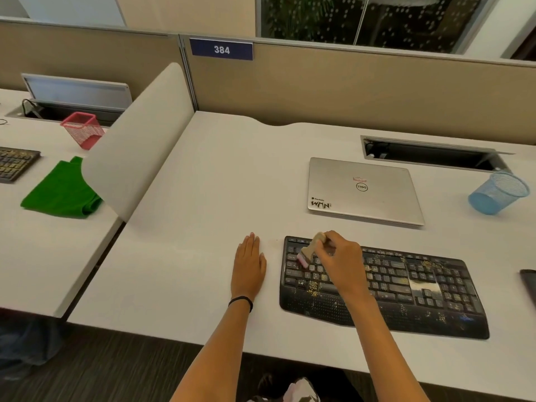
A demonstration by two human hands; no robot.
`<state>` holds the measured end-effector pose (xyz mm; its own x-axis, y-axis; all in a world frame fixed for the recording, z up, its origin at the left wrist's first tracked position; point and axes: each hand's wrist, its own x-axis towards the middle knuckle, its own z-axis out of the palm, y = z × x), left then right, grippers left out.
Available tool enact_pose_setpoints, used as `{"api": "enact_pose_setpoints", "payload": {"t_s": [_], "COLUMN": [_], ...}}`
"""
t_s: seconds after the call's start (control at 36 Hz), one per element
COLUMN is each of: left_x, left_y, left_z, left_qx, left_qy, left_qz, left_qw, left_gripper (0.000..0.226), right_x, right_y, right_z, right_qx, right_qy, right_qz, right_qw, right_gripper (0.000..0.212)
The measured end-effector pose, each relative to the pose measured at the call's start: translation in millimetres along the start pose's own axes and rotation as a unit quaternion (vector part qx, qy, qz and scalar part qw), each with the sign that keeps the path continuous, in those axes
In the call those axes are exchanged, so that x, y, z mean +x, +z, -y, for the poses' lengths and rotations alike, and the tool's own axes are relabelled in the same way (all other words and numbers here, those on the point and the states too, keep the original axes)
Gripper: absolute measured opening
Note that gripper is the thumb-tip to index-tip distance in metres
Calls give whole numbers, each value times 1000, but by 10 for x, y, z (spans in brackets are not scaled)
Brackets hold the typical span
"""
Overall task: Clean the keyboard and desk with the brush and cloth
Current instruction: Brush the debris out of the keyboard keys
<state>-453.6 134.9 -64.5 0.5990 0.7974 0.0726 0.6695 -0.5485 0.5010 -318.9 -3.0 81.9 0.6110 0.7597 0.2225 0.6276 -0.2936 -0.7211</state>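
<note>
A black keyboard [406, 288] lies on the white desk [203, 198], scattered with yellowish crumbs over its keys and palm rest. My right hand [340, 258] holds a small wooden-handled brush [309, 252] whose pale pink bristles touch the keys at the keyboard's upper left. My left hand [249, 264] rests flat, palm down, on the desk just left of the keyboard, holding nothing. A green cloth [62, 192] lies crumpled on the neighbouring desk far to the left, beyond the curved divider.
A closed silver laptop [362, 190] sits behind the keyboard. A blue mesh cup [497, 192] lies tipped at the right. A cable slot [432, 153] opens at the back. A pink mesh cup [82, 129] and another keyboard [14, 162] are on the left desk. A dark device [529, 282] shows at the right edge.
</note>
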Motion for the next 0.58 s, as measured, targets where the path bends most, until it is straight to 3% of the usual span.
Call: {"api": "enact_pose_setpoints", "payload": {"t_s": [0.17, 0.31, 0.39, 0.58], "left_x": [4, 4, 3, 1], "left_y": [-11, -5, -4, 1], "left_z": [-13, -8, -9, 1], "left_qx": [2, 4, 5, 7], "left_qy": [0, 1, 1, 0], "left_qz": [-4, -6, -7, -5], "left_qw": [1000, 1000, 1000, 1000], "left_gripper": [50, 50, 50, 50], "right_x": [-31, -59, -70, -79], "right_y": [97, 121, 128, 116], "right_z": [111, 109, 101, 142], "right_qx": [42, 18, -7, 37], "right_qy": [12, 0, -4, 14], "right_qz": [34, -5, 17, 5], "right_qw": [998, 1000, 1000, 999], "right_gripper": [7, 8, 8, 8]}}
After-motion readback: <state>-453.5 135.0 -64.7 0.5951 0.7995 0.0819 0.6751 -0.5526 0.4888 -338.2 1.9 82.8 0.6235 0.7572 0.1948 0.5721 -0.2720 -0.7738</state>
